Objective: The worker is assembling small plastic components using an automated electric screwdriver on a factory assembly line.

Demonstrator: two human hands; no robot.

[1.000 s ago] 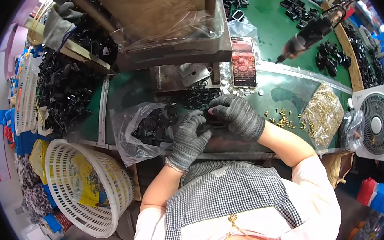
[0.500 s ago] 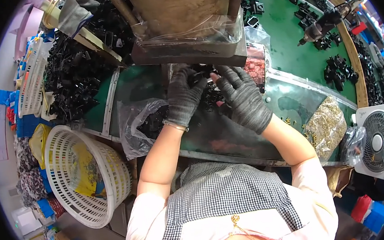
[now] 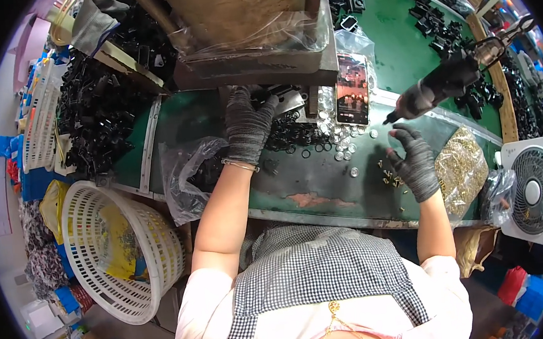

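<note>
Close to my apron, on the green surface point(image 3: 324, 184), my right hand point(image 3: 414, 161) hovers with gloved fingers spread just above a scatter of small brass screws point(image 3: 389, 176), holding nothing, beside a clear bag of brass parts point(image 3: 461, 167). Farther out, my left hand point(image 3: 247, 123) reaches under the press point(image 3: 257, 68), fingers curled on a black part point(image 3: 272, 96) there; how firmly, I cannot tell. Black rings point(image 3: 291, 136) and clear discs point(image 3: 340, 145) lie between, a phone point(image 3: 352, 88) beyond.

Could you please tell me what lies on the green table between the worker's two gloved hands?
In the head view, black rings and small clear discs lie between the left hand and right hand.
</note>
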